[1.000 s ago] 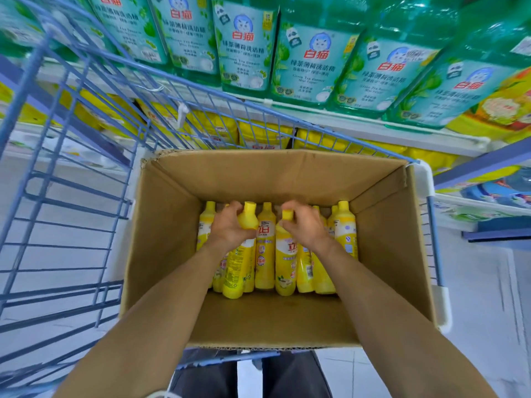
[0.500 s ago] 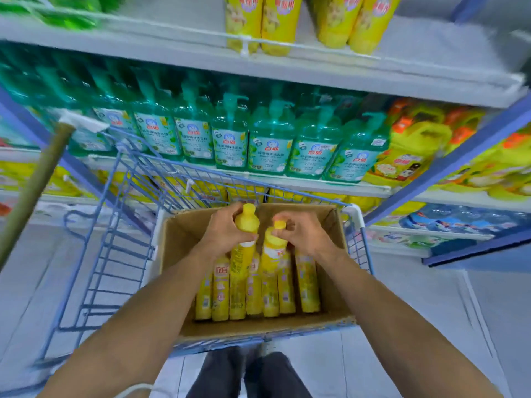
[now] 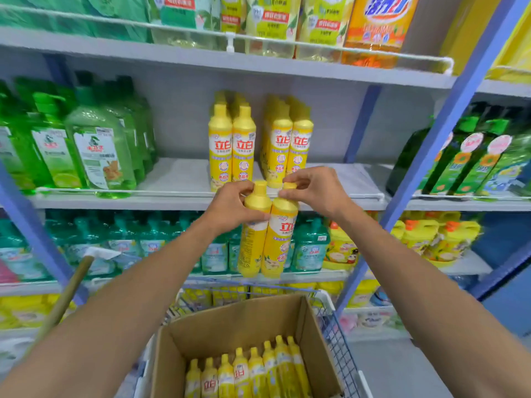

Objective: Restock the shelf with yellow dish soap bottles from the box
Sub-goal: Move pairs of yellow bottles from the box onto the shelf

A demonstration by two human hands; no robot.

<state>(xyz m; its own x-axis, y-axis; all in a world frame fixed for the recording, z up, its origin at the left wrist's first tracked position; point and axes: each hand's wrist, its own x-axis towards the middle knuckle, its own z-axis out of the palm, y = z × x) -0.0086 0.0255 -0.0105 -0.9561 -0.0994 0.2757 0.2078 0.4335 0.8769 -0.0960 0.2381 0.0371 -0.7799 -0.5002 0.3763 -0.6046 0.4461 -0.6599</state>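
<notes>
Head view: 2 yellow bottles are held upright before the shelf; left bottle gripped by left hand; right bottle pinched at its cap by right hand.

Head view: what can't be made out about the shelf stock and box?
- Head view: back rows of yellow plastic dish soap bottles on the grey shelf, hidden behind the front ones.
- Head view: brown cardboard box, near end cut by the bottom edge.

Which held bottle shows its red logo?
The right bottle, pinched by the right hand; the left bottle, in the left hand, shows its back.
</notes>
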